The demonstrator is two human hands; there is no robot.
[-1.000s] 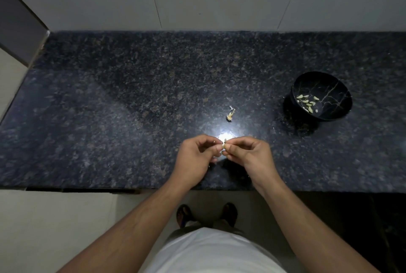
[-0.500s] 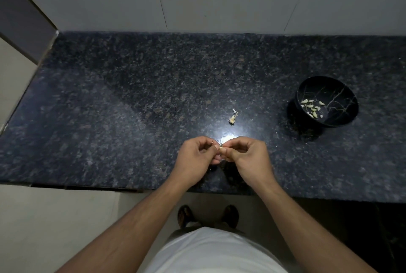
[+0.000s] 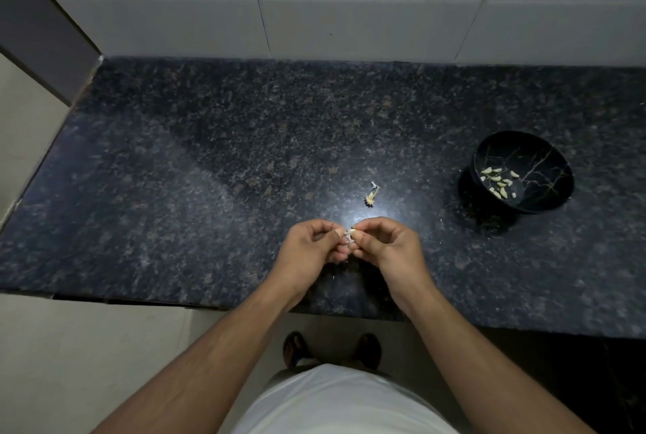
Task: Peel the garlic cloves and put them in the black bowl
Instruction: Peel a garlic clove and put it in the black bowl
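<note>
One garlic clove (image 3: 350, 233), half out of its skin, is pinched between the fingertips of both hands, left hand (image 3: 312, 247) and right hand (image 3: 386, 245), above the worktop (image 3: 209, 171): peeling is under way. Next, I judge, it goes right into the one black bowl (image 3: 545, 154) (about a dozen peeled cloves (image 3: 499, 182) inside). One stem scrap (image 3: 372, 193) lies just beyond.

Left hand (image 3: 311, 252) and right hand (image 3: 388, 246) fingertip-to-fingertip, curled.

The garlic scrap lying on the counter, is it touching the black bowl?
Apart. The head view shows the garlic scrap lying alone on the counter, with a wide stretch of bare stone between it and the black bowl to its right.
</note>
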